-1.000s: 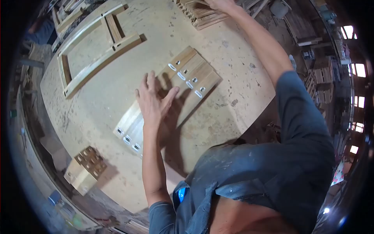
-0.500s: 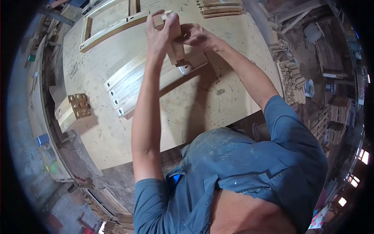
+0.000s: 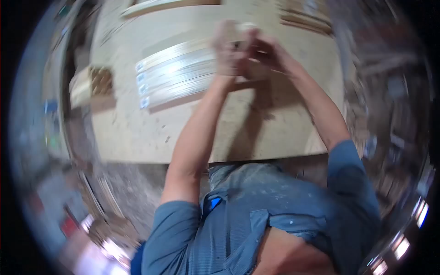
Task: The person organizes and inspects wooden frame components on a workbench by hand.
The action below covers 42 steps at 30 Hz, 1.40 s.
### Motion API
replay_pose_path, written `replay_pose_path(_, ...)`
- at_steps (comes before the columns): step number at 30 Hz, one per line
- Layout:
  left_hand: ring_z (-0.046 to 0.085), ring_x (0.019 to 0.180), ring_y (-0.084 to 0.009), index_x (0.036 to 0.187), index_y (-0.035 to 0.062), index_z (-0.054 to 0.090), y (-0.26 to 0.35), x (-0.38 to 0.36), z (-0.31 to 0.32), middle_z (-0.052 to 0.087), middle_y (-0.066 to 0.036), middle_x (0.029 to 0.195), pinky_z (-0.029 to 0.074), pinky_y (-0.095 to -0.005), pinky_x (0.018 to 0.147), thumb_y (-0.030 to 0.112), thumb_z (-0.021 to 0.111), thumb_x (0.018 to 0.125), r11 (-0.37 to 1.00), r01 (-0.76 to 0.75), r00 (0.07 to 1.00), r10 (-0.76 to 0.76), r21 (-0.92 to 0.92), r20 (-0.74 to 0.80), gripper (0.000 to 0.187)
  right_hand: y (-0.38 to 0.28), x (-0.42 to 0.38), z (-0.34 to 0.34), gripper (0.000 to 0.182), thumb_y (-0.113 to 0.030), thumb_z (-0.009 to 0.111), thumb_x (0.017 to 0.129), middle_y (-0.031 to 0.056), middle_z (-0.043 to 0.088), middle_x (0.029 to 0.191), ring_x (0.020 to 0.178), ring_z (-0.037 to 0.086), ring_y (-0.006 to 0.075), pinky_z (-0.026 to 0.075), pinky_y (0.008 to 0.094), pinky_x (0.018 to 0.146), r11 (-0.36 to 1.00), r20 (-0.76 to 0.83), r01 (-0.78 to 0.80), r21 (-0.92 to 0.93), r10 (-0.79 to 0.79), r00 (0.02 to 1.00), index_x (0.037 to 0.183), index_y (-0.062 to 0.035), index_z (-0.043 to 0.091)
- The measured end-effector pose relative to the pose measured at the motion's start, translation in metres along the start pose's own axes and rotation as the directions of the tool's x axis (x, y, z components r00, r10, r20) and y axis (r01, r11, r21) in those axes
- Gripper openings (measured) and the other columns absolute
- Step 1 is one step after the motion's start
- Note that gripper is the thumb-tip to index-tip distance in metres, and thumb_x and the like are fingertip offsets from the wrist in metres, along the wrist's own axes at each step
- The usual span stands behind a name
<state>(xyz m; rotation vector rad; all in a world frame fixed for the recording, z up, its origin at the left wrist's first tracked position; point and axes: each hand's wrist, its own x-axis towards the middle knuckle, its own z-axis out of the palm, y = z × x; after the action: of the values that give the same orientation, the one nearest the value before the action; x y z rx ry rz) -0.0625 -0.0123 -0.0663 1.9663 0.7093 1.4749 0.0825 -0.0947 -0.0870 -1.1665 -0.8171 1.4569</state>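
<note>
My left hand [image 3: 229, 57] is closed around wooden pieces, whose pale top end [image 3: 247, 27] shows above the fingers; blur hides their shape. Close against it on the right is my right hand [image 3: 271, 54], its fingers at the wood but too smeared and shaded to tell their grip. Below and left of both hands lie several flat wooden slats [image 3: 176, 75] side by side, with slots at their left ends. They rest on a pale worktable [image 3: 192, 130].
A block of stacked slotted wood pieces [image 3: 89, 85] sits at the table's left edge. Along the far edge lies part of a wooden frame [image 3: 169, 5]. More wooden pieces [image 3: 305, 16] are stacked at the back right. Timber and clutter [image 3: 394, 91] fill the floor on the right.
The whole view has shifted and blurred, with the table's near edge now more level. Both hands remain together at the held wood, appearing further right relative to the view.
</note>
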Motion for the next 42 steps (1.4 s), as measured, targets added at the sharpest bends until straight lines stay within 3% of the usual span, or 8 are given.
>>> replay_pose_path(3,0.051,0.064,-0.0311,0.088,0.0028,0.057,0.0,0.006,0.004,0.051,-0.014,0.074,0.043,-0.0427,0.059,0.038,0.075,0.085,0.997,0.014,0.999,-0.017,-0.072,-0.041,0.04,0.023,0.019,-0.026,0.037,-0.037,0.056,0.097,0.0038,0.067,0.103,0.101,0.063,0.0168,0.05,0.0359,0.095,0.968,-0.009,-0.018,0.249,0.021,1.0,0.111,-0.0046,0.064)
replay_pose_path(6,0.059,0.08,-0.0319,0.101,0.002,0.057,-0.001,-0.002,-0.001,0.056,-0.018,0.088,0.047,-0.0426,0.069,0.044,0.081,0.077,0.983,0.132,0.989,-0.122,-0.13,0.081,0.054,0.019,-0.001,-0.025,0.017,0.001,0.066,0.087,-0.0006,0.064,0.091,0.084,0.06,0.0103,0.05,0.0246,0.076,0.364,0.196,0.345,-0.865,-0.388,0.901,0.104,-0.0034,0.065)
replay_pose_path(9,0.056,0.11,-0.0358,0.129,0.0014,0.049,0.007,-0.012,-0.049,0.053,-0.023,0.118,0.048,-0.0447,0.09,0.045,0.083,0.073,0.996,0.064,0.997,-0.062,-0.054,0.047,0.079,-0.003,-0.048,0.044,0.015,-0.002,0.066,0.087,-0.0015,0.067,0.084,0.075,0.061,0.0104,0.051,0.0276,0.073,0.33,-0.156,-0.043,-0.943,-0.326,0.932,0.102,0.0,0.069)
replay_pose_path(13,0.044,0.132,-0.0365,0.147,0.001,0.033,-0.037,-0.07,-0.189,0.041,-0.023,0.142,0.039,-0.0461,0.108,0.041,0.086,0.07,0.879,0.446,0.895,-0.434,-0.166,0.103,0.102,0.004,-0.03,0.167,0.024,-0.011,0.077,0.084,0.0078,0.069,0.088,0.079,0.065,0.0127,0.055,0.0296,0.074,0.791,-0.105,0.039,-0.61,-0.13,0.986,0.102,0.0028,0.068)
replay_pose_path(27,0.065,0.09,-0.0147,0.132,0.0002,0.053,-0.115,-0.111,-0.493,0.067,-0.009,0.104,0.052,-0.0256,0.066,0.039,0.056,0.1,0.542,0.765,0.469,-0.839,-0.349,-0.275,0.05,0.103,0.278,0.528,0.069,-0.019,0.075,0.074,0.0194,0.056,0.102,0.097,0.057,0.0345,0.05,0.0415,0.088,0.395,0.055,0.411,-0.822,-0.662,0.748,0.135,-0.0003,0.049)
replay_pose_path(35,0.064,0.087,-0.0256,0.135,0.0037,0.048,-0.192,-0.015,-0.522,0.066,-0.012,0.105,0.053,-0.0405,0.08,0.074,0.025,0.096,0.108,0.229,0.331,-0.943,-0.968,-0.027,0.084,0.112,0.159,0.5,0.059,-0.014,0.082,0.066,0.0128,0.056,0.099,0.093,0.056,0.0316,0.046,0.039,0.077,-0.093,0.638,0.707,-0.701,-0.525,0.563,0.121,-0.006,0.06)
replay_pose_path(39,0.065,0.084,-0.0299,0.124,0.0051,0.057,-0.189,-0.04,-0.501,0.064,-0.017,0.105,0.054,-0.0437,0.078,0.082,0.023,0.09,0.135,0.501,0.433,-0.895,-0.855,0.112,0.09,0.09,0.103,0.467,0.061,-0.025,0.083,0.07,0.0135,0.057,0.109,0.1,0.058,0.0308,0.047,0.0403,0.088,0.252,0.55,0.707,-0.66,-0.48,0.684,0.123,-0.006,0.059)
replay_pose_path(42,0.065,0.083,-0.0314,0.123,0.0035,0.055,-0.16,-0.037,-0.47,0.063,-0.017,0.103,0.055,-0.0463,0.076,0.077,0.034,0.092,0.008,0.356,0.568,-0.796,-0.935,0.209,0.082,0.094,0.092,0.436,0.083,-0.036,0.089,0.069,0.0095,0.058,0.117,0.11,0.056,0.0206,0.046,0.0357,0.095,0.937,-0.011,0.036,-0.346,-0.043,0.999,0.136,-0.0036,0.052)
